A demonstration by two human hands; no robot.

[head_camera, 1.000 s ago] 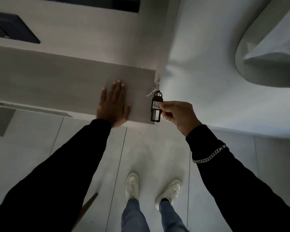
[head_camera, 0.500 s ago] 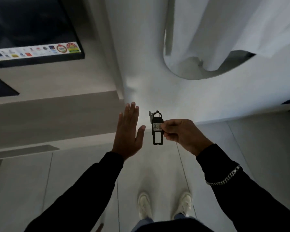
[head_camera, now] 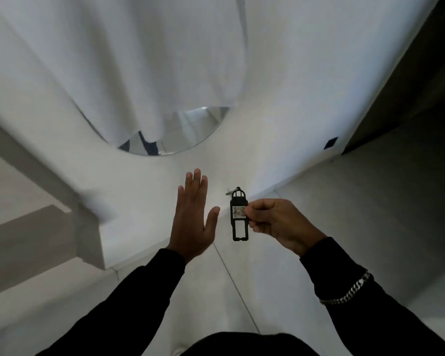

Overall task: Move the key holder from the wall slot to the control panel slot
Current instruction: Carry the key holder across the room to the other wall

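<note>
Pinching the key holder (head_camera: 239, 218) by its side edge, the right hand (head_camera: 280, 222) kept it upright, long axis vertical; the left hand (head_camera: 193, 217) hovered open just beside, no slot visible.

Open air between the white wall (head_camera: 280, 111) (ahead) and both hands.

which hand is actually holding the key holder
The right hand, with the chain bracelet at its wrist, pinches the black key holder by its labelled middle. The left hand is open, fingers spread, touching nothing.
</note>
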